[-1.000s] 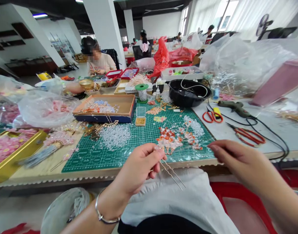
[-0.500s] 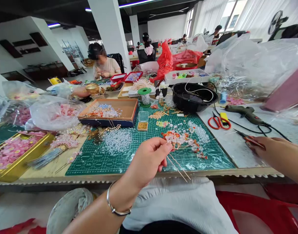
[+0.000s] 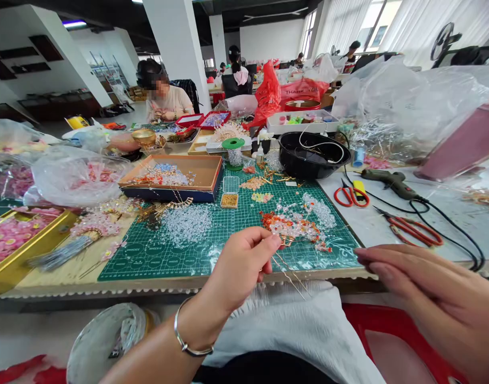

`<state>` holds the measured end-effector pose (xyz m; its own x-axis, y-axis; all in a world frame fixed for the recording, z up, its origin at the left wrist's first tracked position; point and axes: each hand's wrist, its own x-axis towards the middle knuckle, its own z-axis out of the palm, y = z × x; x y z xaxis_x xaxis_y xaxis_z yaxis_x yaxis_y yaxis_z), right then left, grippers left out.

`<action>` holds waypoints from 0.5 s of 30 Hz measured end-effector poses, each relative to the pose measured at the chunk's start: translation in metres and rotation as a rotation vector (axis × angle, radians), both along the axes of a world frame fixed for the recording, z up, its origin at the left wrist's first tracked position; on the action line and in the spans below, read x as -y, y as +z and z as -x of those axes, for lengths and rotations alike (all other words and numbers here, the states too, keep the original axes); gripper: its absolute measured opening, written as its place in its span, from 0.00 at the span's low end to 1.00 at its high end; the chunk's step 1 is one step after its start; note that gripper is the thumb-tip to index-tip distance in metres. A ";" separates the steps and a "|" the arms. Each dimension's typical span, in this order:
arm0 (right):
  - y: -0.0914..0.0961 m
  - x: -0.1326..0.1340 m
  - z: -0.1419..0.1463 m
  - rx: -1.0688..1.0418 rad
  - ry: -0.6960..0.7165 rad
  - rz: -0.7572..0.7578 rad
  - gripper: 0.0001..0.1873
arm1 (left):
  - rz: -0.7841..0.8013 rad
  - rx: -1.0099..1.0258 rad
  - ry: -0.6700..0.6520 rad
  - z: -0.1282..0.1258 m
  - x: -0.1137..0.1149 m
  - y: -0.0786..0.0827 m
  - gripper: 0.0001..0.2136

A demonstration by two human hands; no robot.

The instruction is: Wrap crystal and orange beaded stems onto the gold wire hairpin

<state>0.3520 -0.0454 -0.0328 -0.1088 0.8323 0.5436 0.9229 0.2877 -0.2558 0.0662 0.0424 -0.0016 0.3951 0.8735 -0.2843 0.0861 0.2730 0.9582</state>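
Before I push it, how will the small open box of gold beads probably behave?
The small box looks like clear plastic, so it is probably light and stiff. Its lid is open, so the gold beads may spill if tipped. It rests flat on the green mat, so likely it slides rather than rolls.

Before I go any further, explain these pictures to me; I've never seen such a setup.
There is no machine here: one camera on a person's head looks forward and down at their two bare hands. The left hand pinches a two-pronged wire pin. The right hand is raised, fingertips together; I cannot tell whether it holds anything. On the table, a green mat carries clear beads and an orange-and-clear beaded cluster. To its right lie red-handled scissors and pliers.
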 end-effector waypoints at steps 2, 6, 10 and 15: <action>0.010 0.006 0.043 -0.251 0.047 -0.026 0.12 | -0.003 -0.018 -0.031 -0.003 0.006 -0.003 0.13; 0.012 0.000 0.098 -0.420 0.030 -0.066 0.08 | -0.030 -0.070 -0.059 -0.007 0.017 -0.010 0.14; -0.004 -0.004 0.115 -0.516 0.035 -0.072 0.06 | -0.083 -0.107 -0.069 -0.007 0.026 -0.015 0.15; -0.010 0.005 0.117 -0.538 0.056 -0.126 0.10 | -0.040 -0.064 -0.081 -0.004 0.029 -0.026 0.14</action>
<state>0.2349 -0.0504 -0.0428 0.1691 0.7584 0.6295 0.6543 0.3913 -0.6472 0.0701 0.0130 -0.0280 0.4466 0.8509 -0.2766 0.1680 0.2239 0.9600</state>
